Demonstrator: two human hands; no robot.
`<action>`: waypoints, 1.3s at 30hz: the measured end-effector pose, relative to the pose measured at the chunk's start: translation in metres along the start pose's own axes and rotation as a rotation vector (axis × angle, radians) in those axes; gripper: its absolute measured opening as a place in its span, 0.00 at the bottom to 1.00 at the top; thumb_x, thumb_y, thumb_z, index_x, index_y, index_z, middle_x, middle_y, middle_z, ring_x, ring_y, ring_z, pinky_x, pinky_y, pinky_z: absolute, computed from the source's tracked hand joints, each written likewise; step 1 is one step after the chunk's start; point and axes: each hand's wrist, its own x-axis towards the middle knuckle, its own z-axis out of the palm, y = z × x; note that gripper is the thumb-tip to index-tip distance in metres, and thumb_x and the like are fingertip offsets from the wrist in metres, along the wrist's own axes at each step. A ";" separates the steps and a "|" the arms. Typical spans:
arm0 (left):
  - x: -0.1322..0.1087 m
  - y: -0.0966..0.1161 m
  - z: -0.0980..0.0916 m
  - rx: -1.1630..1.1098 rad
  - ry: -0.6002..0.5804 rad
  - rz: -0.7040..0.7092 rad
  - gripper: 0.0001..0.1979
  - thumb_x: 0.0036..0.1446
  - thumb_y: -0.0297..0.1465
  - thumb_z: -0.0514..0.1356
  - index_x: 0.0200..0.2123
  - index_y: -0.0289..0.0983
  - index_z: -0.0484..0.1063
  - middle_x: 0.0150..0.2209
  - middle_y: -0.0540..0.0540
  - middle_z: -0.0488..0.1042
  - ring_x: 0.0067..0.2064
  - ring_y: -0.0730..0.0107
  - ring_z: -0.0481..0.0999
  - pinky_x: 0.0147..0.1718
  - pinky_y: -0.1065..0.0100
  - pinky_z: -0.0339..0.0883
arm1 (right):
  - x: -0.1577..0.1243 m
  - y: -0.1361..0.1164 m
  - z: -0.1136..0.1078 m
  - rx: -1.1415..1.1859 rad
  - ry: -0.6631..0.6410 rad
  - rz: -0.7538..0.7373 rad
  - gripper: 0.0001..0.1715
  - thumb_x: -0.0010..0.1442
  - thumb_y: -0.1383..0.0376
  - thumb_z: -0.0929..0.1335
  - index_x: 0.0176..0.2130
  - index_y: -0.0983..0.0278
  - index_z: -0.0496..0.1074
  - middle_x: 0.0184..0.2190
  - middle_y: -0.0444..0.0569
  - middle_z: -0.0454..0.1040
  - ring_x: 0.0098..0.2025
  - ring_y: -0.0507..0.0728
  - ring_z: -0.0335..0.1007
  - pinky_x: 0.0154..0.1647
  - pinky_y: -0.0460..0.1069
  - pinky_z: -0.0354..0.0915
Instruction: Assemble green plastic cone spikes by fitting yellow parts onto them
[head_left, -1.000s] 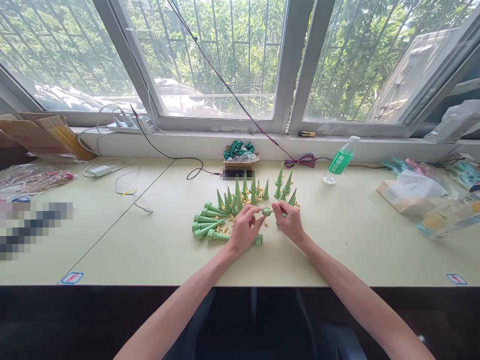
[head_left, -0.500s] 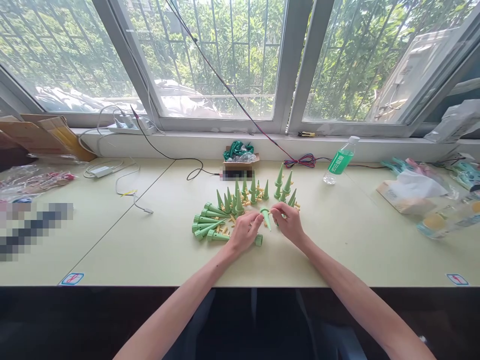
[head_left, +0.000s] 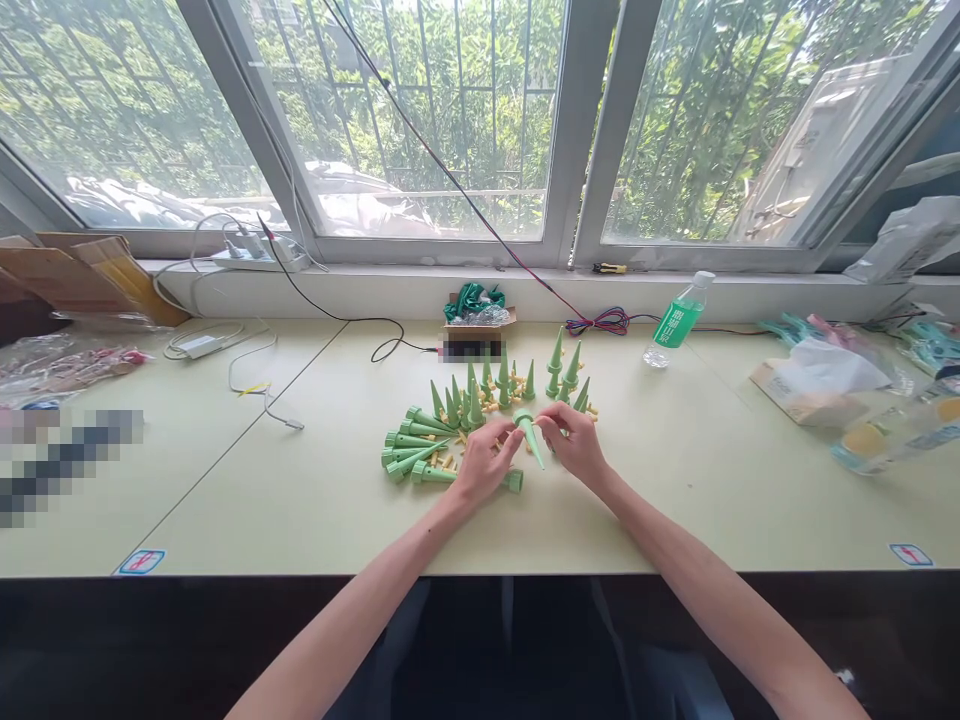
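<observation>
Between my hands is a green plastic watering spike (head_left: 531, 440), its wide collar up and its tip slanting down toward me. My left hand (head_left: 486, 460) is closed on the collar side of it with thumb and fingers. From the other side, my right hand (head_left: 574, 440) pinches close against the spike; what its fingertips hold is too small to make out. More green spikes (head_left: 424, 441) lie in a fan on the left, and others stand upright (head_left: 475, 405) behind. Small yellow pegs (head_left: 448, 461) are scattered among them. Under my left hand pokes out a green collar (head_left: 514, 481).
A small cardboard box (head_left: 480, 328) with green and clear wrapping stands at the back. On the right are a bottle with a green label (head_left: 678, 325), a tissue pack (head_left: 810, 385) and a clear bottle (head_left: 892, 435). Cables (head_left: 259, 375) lie on the left.
The held spike's tip has shifted slightly down and toward me, and more of its collar shows. Both hands keep nearly the same place. The whole view has shifted slightly.
</observation>
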 end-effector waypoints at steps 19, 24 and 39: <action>-0.001 -0.001 0.000 -0.026 0.082 0.067 0.13 0.62 0.40 0.58 0.37 0.36 0.71 0.34 0.48 0.72 0.31 0.72 0.72 0.36 0.69 0.66 | -0.001 0.001 0.001 -0.054 0.013 0.006 0.19 0.66 0.55 0.63 0.28 0.62 0.65 0.18 0.41 0.65 0.20 0.49 0.60 0.24 0.46 0.59; -0.001 -0.003 0.002 0.005 0.101 0.102 0.11 0.60 0.39 0.61 0.38 0.36 0.71 0.33 0.48 0.71 0.31 0.73 0.72 0.36 0.68 0.67 | -0.001 0.004 0.002 -0.086 0.027 -0.011 0.21 0.67 0.55 0.62 0.26 0.62 0.63 0.17 0.40 0.62 0.19 0.49 0.56 0.23 0.46 0.56; -0.002 -0.009 0.006 -0.008 0.094 0.183 0.11 0.60 0.34 0.62 0.45 0.38 0.70 0.40 0.47 0.71 0.29 0.77 0.72 0.32 0.71 0.69 | -0.002 0.007 0.005 -0.153 0.063 -0.031 0.25 0.68 0.54 0.61 0.23 0.62 0.56 0.17 0.39 0.56 0.20 0.49 0.49 0.22 0.46 0.50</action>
